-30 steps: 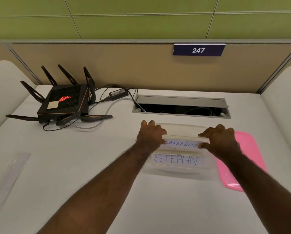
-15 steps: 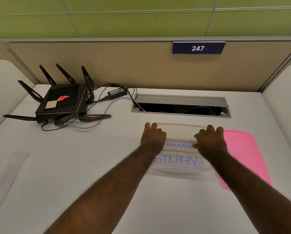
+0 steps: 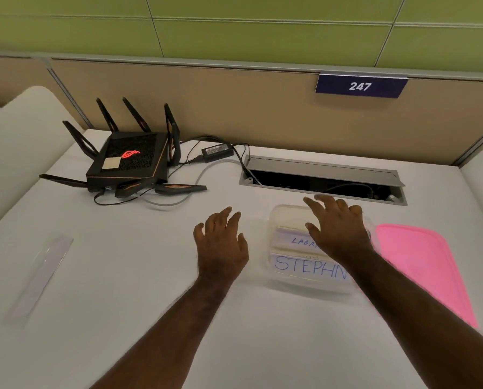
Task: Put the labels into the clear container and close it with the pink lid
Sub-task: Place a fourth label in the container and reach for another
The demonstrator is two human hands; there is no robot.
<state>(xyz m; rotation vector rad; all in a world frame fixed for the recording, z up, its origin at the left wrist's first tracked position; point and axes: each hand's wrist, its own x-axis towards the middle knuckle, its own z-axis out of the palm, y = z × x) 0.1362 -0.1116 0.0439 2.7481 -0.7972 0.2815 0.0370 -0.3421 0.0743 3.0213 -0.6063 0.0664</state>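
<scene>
A clear container stands on the white desk, right of centre. Inside it lie white labels: one reads STEPHN, and another behind it is partly covered by my right hand. That hand hovers over the container with fingers spread and holds nothing. My left hand is off the container, to its left, above the desk, fingers apart and empty. The pink lid lies flat on the desk just right of the container. A further label strip lies at the desk's left side.
A black router with several antennas and its cables sits at the back left, beside a power adapter. An open cable hatch is set into the desk behind the container. A partition with a sign reading 247 closes the back.
Both hands have let go of the label in the container. My left hand has moved left off the container. My right hand has risen above it with fingers spread.
</scene>
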